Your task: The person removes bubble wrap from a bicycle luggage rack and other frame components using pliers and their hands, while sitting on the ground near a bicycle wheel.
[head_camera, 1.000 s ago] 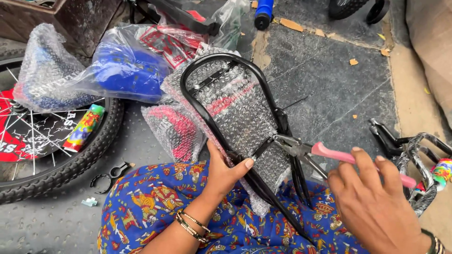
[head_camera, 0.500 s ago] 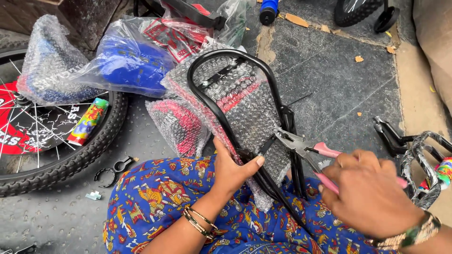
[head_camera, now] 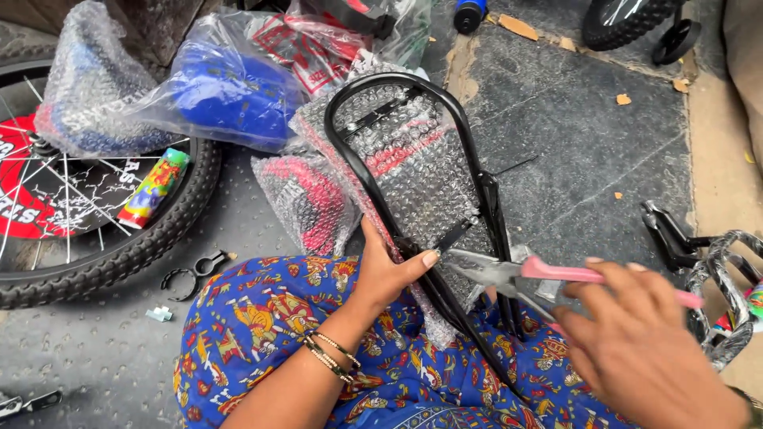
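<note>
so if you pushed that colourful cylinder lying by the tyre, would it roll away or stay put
The colourful cylinder looks round and smooth-wrapped, so it would probably roll sideways easily. It lies against the bicycle wheel, whose tyre would likely stop it that way. It seems small, so probably light, though its weight cannot be judged. Neither the left hand nor the right hand is near it.
</note>
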